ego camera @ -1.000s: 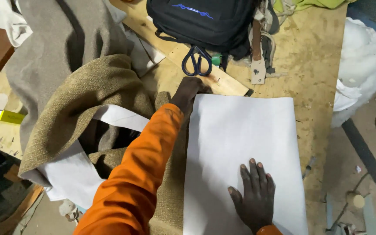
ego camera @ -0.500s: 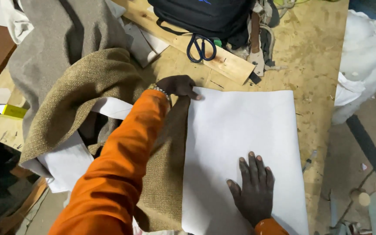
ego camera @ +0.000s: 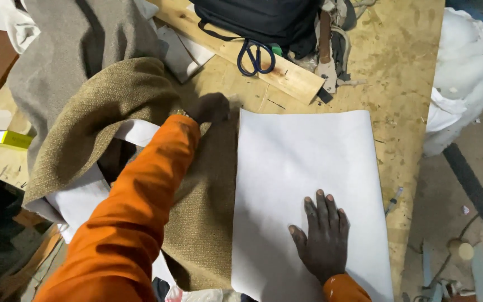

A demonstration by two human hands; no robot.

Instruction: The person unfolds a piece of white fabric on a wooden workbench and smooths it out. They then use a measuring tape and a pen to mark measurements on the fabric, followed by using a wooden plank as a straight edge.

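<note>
So the left hand [ego camera: 211,107] has pulled back from up near the scissors [ego camera: 255,56] and now sits curled at the top left corner of the white sheet [ego camera: 308,184], right where it meets the olive-brown woven fabric [ego camera: 202,218]. Fingers look closed, probably pinching the fabric edge, but it's blurry so I can't tell for sure. The right hand [ego camera: 322,237] hasn't budged: flat, fingers spread, pressing down on the lower part of the sheet to pin it.

The sheet lies flat on the plywood worktop [ego camera: 398,84], overlapping the fabric along its left edge. To me that reads like lining up the two layers, not cutting yet. The scissors lie untouched on a wooden plank [ego camera: 236,47] by a dark bag [ego camera: 258,17]; grey cloth [ego camera: 68,50] is heaped on the left.
</note>
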